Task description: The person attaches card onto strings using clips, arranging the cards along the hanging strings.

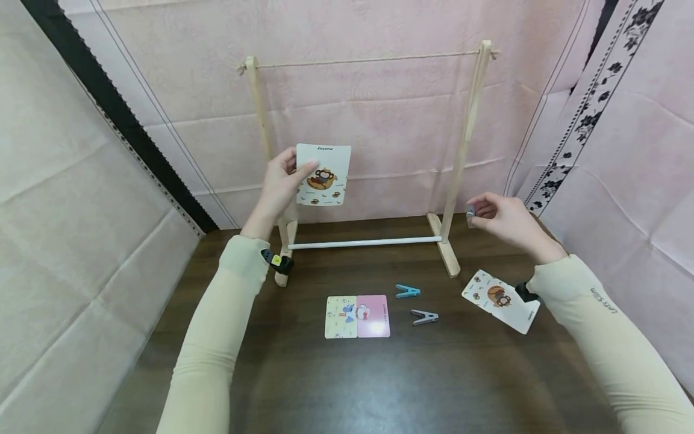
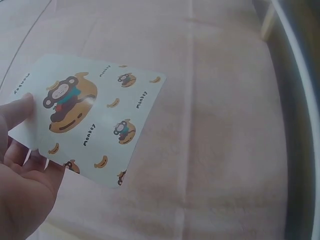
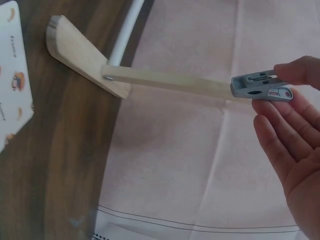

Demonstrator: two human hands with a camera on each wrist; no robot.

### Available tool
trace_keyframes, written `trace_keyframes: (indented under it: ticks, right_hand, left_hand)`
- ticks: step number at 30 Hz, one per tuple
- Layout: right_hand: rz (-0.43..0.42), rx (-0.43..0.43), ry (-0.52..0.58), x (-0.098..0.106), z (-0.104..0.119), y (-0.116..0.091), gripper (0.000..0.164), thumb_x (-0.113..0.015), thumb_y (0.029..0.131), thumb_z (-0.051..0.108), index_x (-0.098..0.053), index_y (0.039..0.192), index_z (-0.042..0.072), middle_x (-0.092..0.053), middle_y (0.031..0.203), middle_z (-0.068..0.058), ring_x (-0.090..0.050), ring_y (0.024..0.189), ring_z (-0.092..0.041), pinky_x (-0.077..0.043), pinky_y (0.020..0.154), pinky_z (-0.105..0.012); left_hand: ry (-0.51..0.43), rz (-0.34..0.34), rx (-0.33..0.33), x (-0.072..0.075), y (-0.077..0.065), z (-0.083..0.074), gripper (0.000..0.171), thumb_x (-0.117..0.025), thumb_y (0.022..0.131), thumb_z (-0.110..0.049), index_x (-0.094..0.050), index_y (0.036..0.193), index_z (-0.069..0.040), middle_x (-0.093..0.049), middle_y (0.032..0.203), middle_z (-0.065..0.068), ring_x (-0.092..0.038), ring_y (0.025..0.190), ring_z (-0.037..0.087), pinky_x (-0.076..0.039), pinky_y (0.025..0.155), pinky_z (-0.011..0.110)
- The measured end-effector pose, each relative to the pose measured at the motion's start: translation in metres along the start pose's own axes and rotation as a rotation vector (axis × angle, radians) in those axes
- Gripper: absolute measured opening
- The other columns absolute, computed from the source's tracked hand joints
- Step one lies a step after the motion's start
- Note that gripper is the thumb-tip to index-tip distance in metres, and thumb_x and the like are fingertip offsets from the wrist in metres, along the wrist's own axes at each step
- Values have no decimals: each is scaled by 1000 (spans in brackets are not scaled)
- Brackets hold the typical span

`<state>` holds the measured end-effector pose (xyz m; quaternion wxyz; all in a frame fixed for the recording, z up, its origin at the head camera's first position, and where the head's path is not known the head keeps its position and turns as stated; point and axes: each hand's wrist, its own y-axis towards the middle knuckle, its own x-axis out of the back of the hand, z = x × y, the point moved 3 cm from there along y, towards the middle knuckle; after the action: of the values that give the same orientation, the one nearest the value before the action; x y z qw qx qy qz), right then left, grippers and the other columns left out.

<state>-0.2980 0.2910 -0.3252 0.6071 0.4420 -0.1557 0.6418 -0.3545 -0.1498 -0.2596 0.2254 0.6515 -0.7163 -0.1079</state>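
Observation:
My left hand (image 1: pixel 282 184) pinches a white monkey card (image 1: pixel 323 181) by its edge, thumb on the printed face. The card is held up before the left post of a wooden rack (image 1: pixel 467 138), below the string (image 1: pixel 368 61) tied between its posts. In the left wrist view the monkey card (image 2: pixel 75 110) shows a monkey, bananas and small lettering. To the right of the rack, my right hand (image 1: pixel 504 220) pinches a grey clothespin (image 3: pixel 260 86) between thumb and fingers, raised off the table.
A second monkey card (image 1: pixel 501 300) lies under the right forearm. A yellow and pink card (image 1: pixel 373 316) lies front centre, with a blue clothespin (image 1: pixel 408 291) and another grey clothespin (image 1: pixel 425 317) to its right. A white bar (image 1: pixel 363 244) joins the rack's feet. Cloth walls enclose the table.

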Motion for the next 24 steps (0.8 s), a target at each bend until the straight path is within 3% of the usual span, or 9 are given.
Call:
trace_keyframes:
  ticks: [8, 14, 18, 24]
  right_hand:
    - [-43, -10, -14, 15, 9, 9, 30, -73, 91, 10, -66, 119, 1, -71, 105, -19, -66, 91, -22, -44, 73, -9]
    - [-76, -13, -30, 34, 17, 11, 32, -75, 91, 15, -67, 119, 2, -72, 104, -19, -61, 81, 3, -43, 68, -9]
    - [-128, -8, -17, 50, 24, 16, 32, -77, 90, 16, -67, 118, 3, -73, 102, -17, -58, 75, 11, -44, 66, -9]
    - [-192, -50, 24, 67, 34, 22, 37, -79, 89, 20, -66, 120, 4, -71, 93, 11, -59, 77, 10, -43, 69, -9]
  left_hand:
    - [-60, -7, -32, -11, 9, -10, 30, -73, 95, -21, -65, 120, -6, -73, 110, 12, -71, 89, 20, -58, 77, 31]
    - [-69, 11, -11, -25, 15, -16, 31, -73, 95, -22, -65, 121, -7, -73, 112, 11, -71, 92, 23, -58, 83, 38]
    - [-77, 22, -23, -34, 21, -21, 31, -73, 95, -23, -65, 121, -8, -73, 112, 10, -71, 92, 23, -58, 82, 38]
    - [-66, 31, -32, -40, 28, -29, 31, -70, 98, -22, -63, 124, -7, -73, 112, 12, -70, 90, 21, -55, 72, 32]
